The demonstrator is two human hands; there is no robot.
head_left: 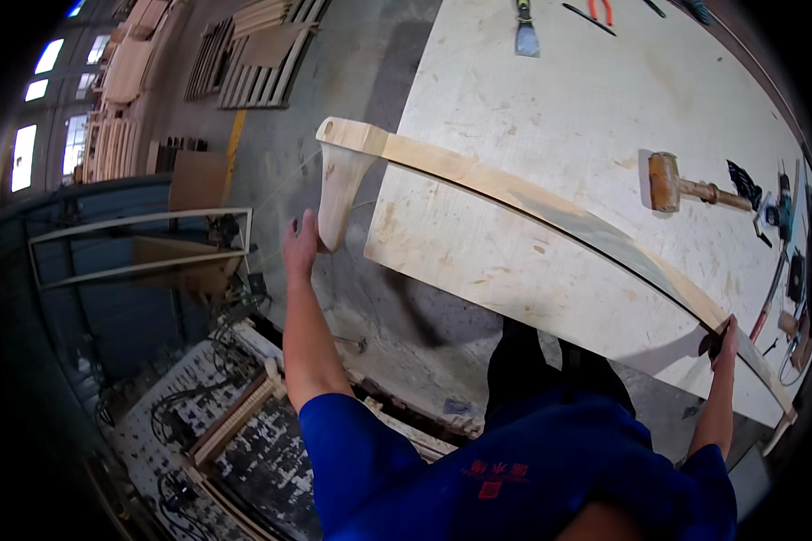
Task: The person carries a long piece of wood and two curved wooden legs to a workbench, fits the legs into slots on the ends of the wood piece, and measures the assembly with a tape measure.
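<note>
A long pale wooden rail (550, 209) with a leg at each end reaches across the worktable. The shaped near-left leg (336, 194) stands out beyond the table's left edge. My left hand (301, 242) is beside the foot of that leg, fingers apart, its inner side against or very close to the wood. Toward the other end, my right hand (724, 341) is closed around the rail, with part of its fingers hidden. The far-right leg (779, 435) shows small near the rim of the view. A dark gap or shadow runs along the rail's near side.
On the pale worktable (487, 108) lie a mallet (666, 183), a scraper (526, 36), orange-handled pliers (602, 11) and a green power drill (779, 209). Behind my left side stands a machine bed (280, 469). Slatted wooden panels (266, 68) rest on the floor farther off.
</note>
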